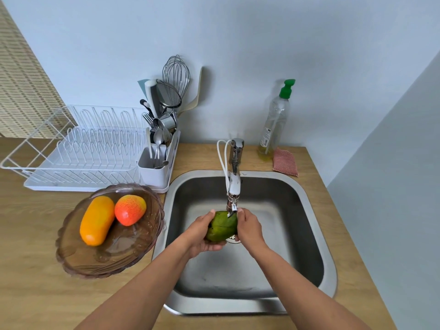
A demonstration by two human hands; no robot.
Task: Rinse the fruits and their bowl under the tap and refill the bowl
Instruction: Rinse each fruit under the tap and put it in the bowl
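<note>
A green fruit point(220, 226) is held over the steel sink point(309, 234), right under the spout of the chrome tap point(234, 184). My left hand point(202, 234) cups it from below and the left. My right hand point(250, 228) grips its right side. Water seems to fall on the fruit's top. On the counter to the left sits a brown glass bowl point(78, 263). In it lie an orange elongated fruit point(96, 220) and a red-orange mango-like fruit point(129, 209), touching each other.
A white dish rack point(78, 151) with a cutlery holder of utensils point(159, 129) stands behind the bowl. A soap bottle with a green pump point(276, 122) and a pink sponge cloth point(285, 161) sit behind the sink at the right. Walls close the back and right.
</note>
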